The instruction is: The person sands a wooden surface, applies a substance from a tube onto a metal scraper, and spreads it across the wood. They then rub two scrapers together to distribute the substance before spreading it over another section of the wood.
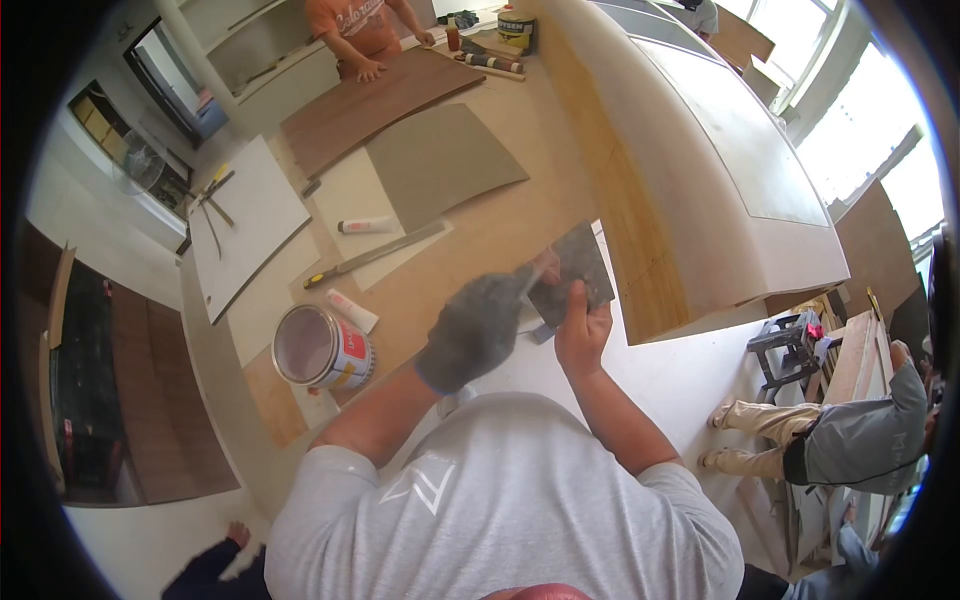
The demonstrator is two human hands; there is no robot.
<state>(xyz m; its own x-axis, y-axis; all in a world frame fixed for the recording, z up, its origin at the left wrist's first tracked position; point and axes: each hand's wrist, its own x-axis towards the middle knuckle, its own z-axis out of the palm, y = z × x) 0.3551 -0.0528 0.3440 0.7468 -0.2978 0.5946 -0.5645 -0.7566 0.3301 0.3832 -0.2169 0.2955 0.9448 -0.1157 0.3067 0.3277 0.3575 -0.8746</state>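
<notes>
My left hand [468, 330], in a dark grey glove, is closed around a thin scraper [531, 284], smeared by motion, with its edge at a dark flat plate [580, 275]. A pinkish smear of paste [548, 266] shows near the plate's left side. My bare right hand [583, 325] grips the plate's lower edge, thumb on its face. Left of the gloved hand stands an opened tin [318, 348] with pinkish contents. A white tube [353, 311] lies beside the tin, and another tube [366, 226] lies farther back. Between them is a long file [375, 254] with a yellow-and-black handle.
A grey-brown sheet [445, 165] and a brown board [375, 105] lie on the worktable [545, 165]. A large curved pale panel [700, 180] stands at right. Across the table is a person in orange [360, 30]; another person [865, 430] works at right.
</notes>
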